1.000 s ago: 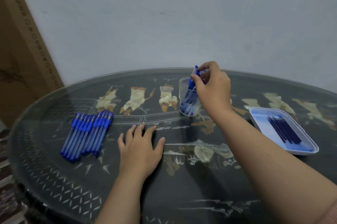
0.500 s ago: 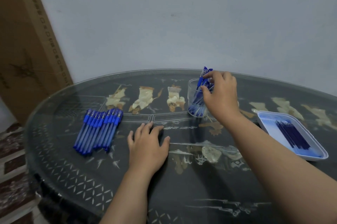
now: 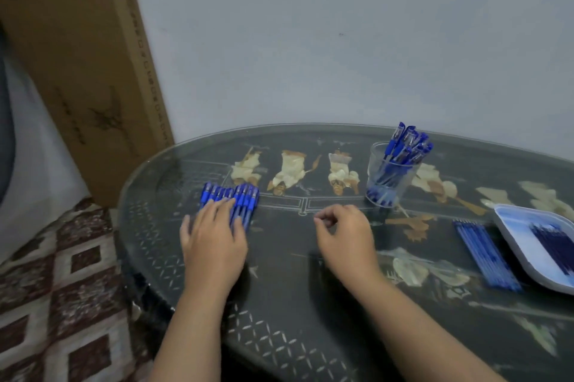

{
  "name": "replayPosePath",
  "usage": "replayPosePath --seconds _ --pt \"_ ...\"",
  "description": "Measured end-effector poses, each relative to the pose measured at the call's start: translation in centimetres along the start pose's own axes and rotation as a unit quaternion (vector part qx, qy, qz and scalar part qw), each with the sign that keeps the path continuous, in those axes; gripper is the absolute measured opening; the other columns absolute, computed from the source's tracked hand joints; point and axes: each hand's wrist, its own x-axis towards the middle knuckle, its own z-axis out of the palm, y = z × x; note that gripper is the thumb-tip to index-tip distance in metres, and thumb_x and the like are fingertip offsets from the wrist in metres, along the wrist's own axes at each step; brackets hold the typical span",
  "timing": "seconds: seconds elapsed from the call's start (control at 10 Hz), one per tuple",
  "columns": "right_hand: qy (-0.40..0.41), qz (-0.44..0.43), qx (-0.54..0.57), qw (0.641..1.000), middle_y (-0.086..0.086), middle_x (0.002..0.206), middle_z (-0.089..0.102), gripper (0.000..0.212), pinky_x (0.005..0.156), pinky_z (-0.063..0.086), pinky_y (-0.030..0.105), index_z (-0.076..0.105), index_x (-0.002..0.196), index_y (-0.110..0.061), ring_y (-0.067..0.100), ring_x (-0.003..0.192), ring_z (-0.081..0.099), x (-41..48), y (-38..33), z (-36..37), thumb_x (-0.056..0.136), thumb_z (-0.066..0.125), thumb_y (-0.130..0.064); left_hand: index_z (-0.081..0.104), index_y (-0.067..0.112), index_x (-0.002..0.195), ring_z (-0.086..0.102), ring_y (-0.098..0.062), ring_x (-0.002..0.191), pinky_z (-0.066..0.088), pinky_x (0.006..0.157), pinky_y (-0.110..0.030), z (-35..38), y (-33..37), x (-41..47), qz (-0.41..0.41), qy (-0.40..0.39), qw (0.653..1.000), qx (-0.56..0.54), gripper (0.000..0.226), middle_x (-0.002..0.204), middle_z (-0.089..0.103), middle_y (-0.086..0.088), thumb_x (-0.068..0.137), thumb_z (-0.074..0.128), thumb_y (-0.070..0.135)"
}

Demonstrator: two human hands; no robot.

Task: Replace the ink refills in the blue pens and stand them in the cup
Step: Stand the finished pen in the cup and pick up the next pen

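The left hand (image 3: 214,241) lies flat with its fingers straight and slightly spread. Its fingertips rest on a row of blue pens (image 3: 240,199) lying side by side just beyond it; roughly nine caps show, but blur prevents a sure count. The right hand (image 3: 344,235), apart from the left, sits low over the table (image 3: 279,335) with fingers loosely curled and nothing in them. Beyond it, slightly to its right, stands one clear cup (image 3: 375,164) with about seven capped pens (image 3: 403,145). Further right lies one bundle of blue refills (image 3: 486,254), just beside one white tray (image 3: 515,226) holding a darker bundle (image 3: 553,241)
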Motion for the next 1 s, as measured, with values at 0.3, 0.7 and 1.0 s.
replayPosePath --seconds 0.3,0.7,1.0 --pt "-0.08 0.03 -0.03 0.996 0.004 0.101 0.072 0.027 0.086 0.052 0.031 0.075 0.106 -0.015 0.022 0.099 0.064 1.7 -6.3 7.7 0.093 0.06 -0.034 0.035 0.04 0.146 0.005 -0.007 0.148 -0.003 0.118 -0.047 -0.9 -2.5 -0.1 -0.021 -0.112 0.991 0.072 0.044 0.159 0.018 0.018 0.103 0.024 0.045" --pt "-0.051 0.157 -0.064 0.984 0.004 0.084 0.07 0.017 0.082 0.055 0.037 0.072 0.083 -0.015 0.026 0.088 0.064 2.0 -8.4 10.5 0.085 0.057 -0.022 0.031 0.039 0.148 0.004 -0.008 0.148 -0.003 0.119 -0.047 -0.9 -2.7 -0.4 -0.019 -0.112 0.991 0.07 0.046 0.16 0.016 0.016 0.103 0.022 0.045" --pt "-0.052 0.239 0.018 0.97 0.005 0.079 0.07 0.015 0.068 0.052 0.031 0.07 0.077 -0.013 0.027 0.083 0.065 2.7 -8.4 9.5 0.082 0.061 -0.023 0.033 0.038 0.147 0.003 -0.008 0.149 -0.003 0.119 -0.047 -1.0 -2.6 -0.4 -0.022 -0.112 0.992 0.062 0.046 0.16 0.018 0.015 0.103 0.023 0.045"
